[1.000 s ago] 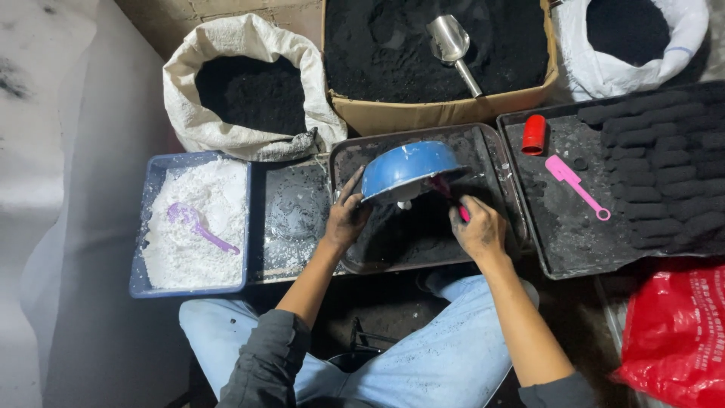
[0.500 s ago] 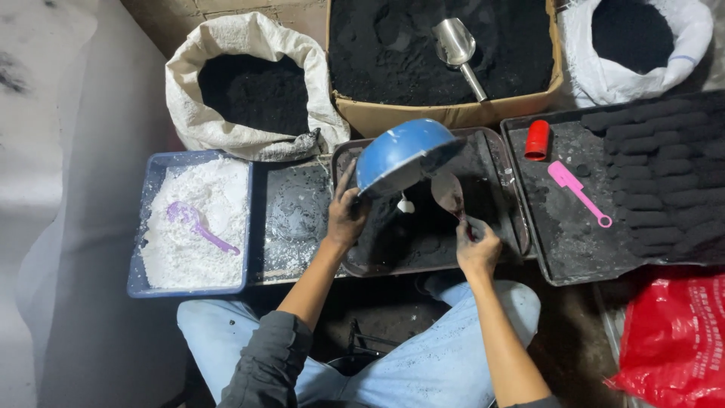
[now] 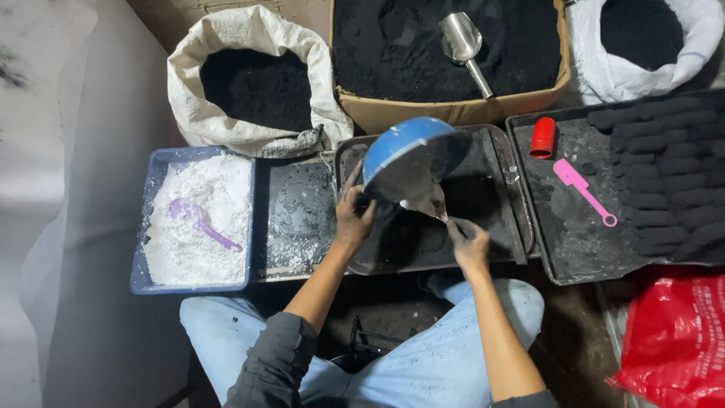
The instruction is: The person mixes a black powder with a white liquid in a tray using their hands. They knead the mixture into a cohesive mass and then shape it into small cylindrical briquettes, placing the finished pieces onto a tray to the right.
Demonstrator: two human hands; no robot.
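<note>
Left hand [image 3: 353, 219] gripping the tilted blue bowl [image 3: 408, 155] over the middle dark tray [image 3: 513, 189], right hand [image 3: 468, 243] pinching a scraper [image 3: 427, 202] at its mouth, risking black powder spilling past the tray's near edge if tipped further.

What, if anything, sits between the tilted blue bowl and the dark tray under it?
Nothing visible. The left hand tips the blue bowl over the dark tray, and the right hand holds a scraper at the bowl's mouth. Only black powder lies on the tray below.
</note>
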